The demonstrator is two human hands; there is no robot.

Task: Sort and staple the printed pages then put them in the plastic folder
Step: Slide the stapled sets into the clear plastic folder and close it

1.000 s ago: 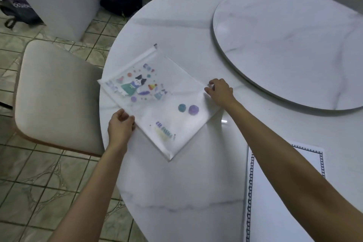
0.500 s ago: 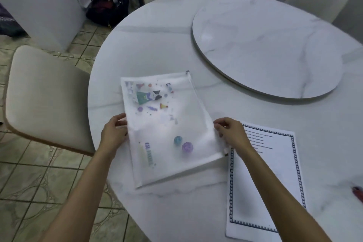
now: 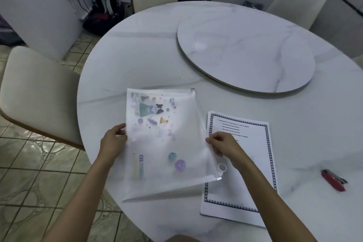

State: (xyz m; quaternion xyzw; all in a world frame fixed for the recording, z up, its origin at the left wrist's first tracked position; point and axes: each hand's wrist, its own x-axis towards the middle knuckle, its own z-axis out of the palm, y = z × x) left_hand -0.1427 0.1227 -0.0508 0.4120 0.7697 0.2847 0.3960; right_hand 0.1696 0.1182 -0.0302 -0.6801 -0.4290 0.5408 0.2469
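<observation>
Rt of folder (image 3: 167, 143): pages (image 3: 249, 163) (stapler (image 3: 334, 180) farther rt).

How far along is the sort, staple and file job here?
Looks done: the printed pages lie in one squared stack on the table, the red stapler apart to their right; no staple is discernible. In hand: left hand and right hand pinch the plastic folder by its side edges. Left: sliding the pages into the folder.
</observation>
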